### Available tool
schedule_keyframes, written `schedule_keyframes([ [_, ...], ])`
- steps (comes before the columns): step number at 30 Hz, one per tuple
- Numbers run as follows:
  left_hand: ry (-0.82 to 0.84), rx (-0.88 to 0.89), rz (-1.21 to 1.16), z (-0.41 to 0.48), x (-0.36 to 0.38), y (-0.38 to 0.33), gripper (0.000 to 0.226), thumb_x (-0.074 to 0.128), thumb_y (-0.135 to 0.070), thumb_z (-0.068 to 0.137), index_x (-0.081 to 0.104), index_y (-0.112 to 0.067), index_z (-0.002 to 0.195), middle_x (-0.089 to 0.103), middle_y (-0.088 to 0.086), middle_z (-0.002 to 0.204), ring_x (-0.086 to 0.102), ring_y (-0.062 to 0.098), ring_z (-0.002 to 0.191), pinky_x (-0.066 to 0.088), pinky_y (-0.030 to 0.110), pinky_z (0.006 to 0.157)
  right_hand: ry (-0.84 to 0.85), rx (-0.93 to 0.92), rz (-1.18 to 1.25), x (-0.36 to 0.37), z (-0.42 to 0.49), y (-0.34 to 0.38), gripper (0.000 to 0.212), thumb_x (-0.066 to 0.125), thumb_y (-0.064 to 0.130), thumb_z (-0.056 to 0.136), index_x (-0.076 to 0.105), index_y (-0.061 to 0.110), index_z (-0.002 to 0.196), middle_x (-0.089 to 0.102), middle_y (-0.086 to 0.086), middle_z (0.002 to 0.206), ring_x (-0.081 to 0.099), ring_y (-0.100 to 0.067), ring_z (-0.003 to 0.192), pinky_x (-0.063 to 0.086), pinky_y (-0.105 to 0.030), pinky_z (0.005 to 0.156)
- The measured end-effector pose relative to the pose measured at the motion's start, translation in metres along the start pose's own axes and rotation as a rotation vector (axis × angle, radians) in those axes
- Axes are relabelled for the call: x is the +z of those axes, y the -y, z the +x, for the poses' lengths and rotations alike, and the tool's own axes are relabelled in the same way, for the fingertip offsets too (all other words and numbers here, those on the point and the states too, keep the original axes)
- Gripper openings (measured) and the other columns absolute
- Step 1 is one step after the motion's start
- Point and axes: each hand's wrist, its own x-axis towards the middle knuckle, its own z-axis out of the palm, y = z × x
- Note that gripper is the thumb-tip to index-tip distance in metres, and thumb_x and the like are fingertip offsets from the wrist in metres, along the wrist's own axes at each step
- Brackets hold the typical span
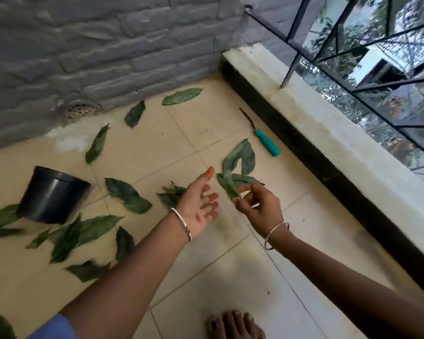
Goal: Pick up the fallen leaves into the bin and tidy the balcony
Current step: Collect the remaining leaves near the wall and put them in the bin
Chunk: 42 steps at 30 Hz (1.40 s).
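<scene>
Leaves gathered: the right hand (257, 204) pinches a bunch of green leaves (239, 162); the left hand (200, 204) lies open, fingers spread.
A black plastic pot (52, 194) sits mid-left, a teal-handled tool (267, 143) right of centre.

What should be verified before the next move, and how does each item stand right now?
1. Right hand pinches the held leaves: ok.
2. Left hand free: ok, open, palm up.
3. Black bin fill level: cannot tell.
4. Floor free of loose leaves: not ok, many lie scattered.
5. Teal-handled tool put away: not ok, lies on the tiles.
</scene>
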Motion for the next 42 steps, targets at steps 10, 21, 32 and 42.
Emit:
schedule_keyframes([
  [10,-0.191,0.11,-0.231,0.024,-0.032,-0.006,0.034,0.044,-0.027,0.104,0.059,-0.011,0.078,0.055,0.003,0.062,0.058,0.016,0.053,0.052,0.034,0.063,0.059,-0.108,-0.082,0.022,0.017,-0.005,0.019,0.062,0.043,0.093,0.062,0.025,0.088,0.062,0.009,0.079,0.056,-0.006,0.071,0.052,-0.029,0.064],
  [21,-0.123,0.088,-0.154,0.024,-0.057,-0.005,0.026,0.064,-0.035,0.091,0.061,-0.013,0.078,0.037,-0.004,0.05,0.034,0.009,0.041,0.042,0.027,0.059,0.12,0.009,-0.611,0.012,0.073,-0.068,0.025,0.05,0.033,0.098,0.053,0.023,0.121,0.054,-0.003,0.116,0.046,-0.015,0.1,0.047,-0.03,0.084],
  [32,0.061,0.02,0.058,0.019,-0.034,0.013,0.065,0.079,-0.058,0.066,0.062,-0.011,0.108,0.042,-0.003,0.061,0.031,0.009,0.049,0.034,0.027,0.054,-0.081,-0.195,-0.042,0.045,-0.017,0.012,0.005,0.063,0.023,0.093,0.058,0.022,0.094,0.06,0.011,0.079,0.058,-0.007,0.068,0.051,-0.023,0.06],
  [42,-0.108,0.087,-0.099,0.02,-0.037,0.012,0.031,0.045,-0.027,0.104,0.056,-0.012,0.079,0.067,0.007,0.074,0.064,0.02,0.073,0.05,0.036,0.075,-0.004,-0.176,-0.166,0.031,0.018,-0.005,0.009,0.052,0.034,0.099,0.056,0.026,0.098,0.057,0.011,0.086,0.053,-0.005,0.074,0.049,-0.026,0.068],
])
